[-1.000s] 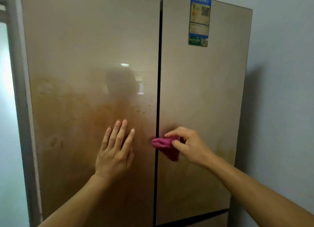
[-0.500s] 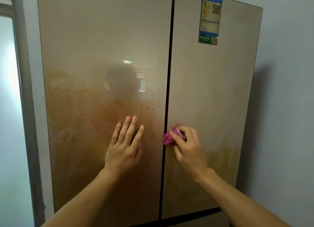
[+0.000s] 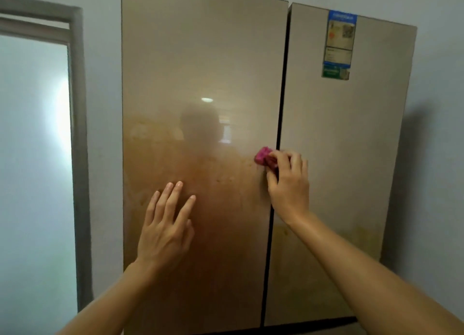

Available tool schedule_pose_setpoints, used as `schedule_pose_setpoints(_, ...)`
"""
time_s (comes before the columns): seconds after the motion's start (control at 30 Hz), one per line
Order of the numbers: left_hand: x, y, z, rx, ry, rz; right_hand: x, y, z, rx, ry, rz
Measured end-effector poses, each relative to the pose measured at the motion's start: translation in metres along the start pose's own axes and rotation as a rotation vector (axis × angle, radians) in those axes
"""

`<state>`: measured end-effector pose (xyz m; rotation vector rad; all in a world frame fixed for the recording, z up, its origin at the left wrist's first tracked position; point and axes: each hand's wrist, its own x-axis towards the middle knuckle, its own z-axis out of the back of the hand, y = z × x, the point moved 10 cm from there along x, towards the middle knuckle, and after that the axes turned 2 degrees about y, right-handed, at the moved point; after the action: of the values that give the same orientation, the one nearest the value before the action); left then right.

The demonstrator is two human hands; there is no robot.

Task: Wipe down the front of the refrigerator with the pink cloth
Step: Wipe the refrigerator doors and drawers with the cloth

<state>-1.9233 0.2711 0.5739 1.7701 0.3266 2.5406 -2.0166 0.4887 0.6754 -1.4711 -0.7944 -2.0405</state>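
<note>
Bunching the cloth [image 3: 263, 156] at the fridge's [image 3: 200, 58] door seam, the right hand [image 3: 288, 184] grips it; soft, light, best held wadded. Left hand [image 3: 165, 231] lies flat, fingers spread, left door.

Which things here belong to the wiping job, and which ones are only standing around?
For the job: refrigerator front; pink cloth, gripped by the right hand; left hand, flat on the refrigerator.
Not for the job: sticker at upper right; grey frame; wall.
</note>
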Motion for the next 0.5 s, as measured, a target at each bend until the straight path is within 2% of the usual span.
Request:
schedule_pose_setpoints(0.07, -0.01, 0.021, 0.002, 0.028, -0.002, 0.021, -0.042, 0.007, -0.016, 0.057, 0.163, 0.112)
schedule_pose_setpoints(0.17, -0.02, 0.04, -0.002, 0.047, -0.01, 0.01, -0.095, 0.034, -0.039, 0.176, 0.618, 0.353)
schedule_pose_setpoints(0.2, -0.021, 0.041, -0.005, 0.047, -0.016, -0.001, -0.091, 0.039, -0.036, 0.207, 0.66, 0.368)
schedule_pose_setpoints(0.23, -0.022, 0.042, -0.007, 0.046, -0.026, -0.01, -0.07, 0.038, -0.028, 0.25, 0.591, 0.321)
schedule_pose_setpoints(0.33, -0.024, 0.041, -0.014, 0.065, -0.053, -0.019, 0.022, 0.011, 0.016, 0.275, 0.126, 0.011)
schedule_pose_setpoints(0.37, -0.025, 0.04, -0.016, 0.074, -0.058, -0.024, 0.043, 0.007, 0.023, 0.248, 0.039, -0.067)
schedule_pose_setpoints(0.43, -0.026, 0.041, -0.018, 0.083, -0.071, -0.038, 0.053, 0.009, 0.016, 0.137, -0.029, -0.113)
schedule_pose_setpoints(0.5, -0.026, 0.04, -0.018, 0.087, -0.087, -0.05, 0.029, 0.021, 0.0, 0.033, -0.055, -0.044)
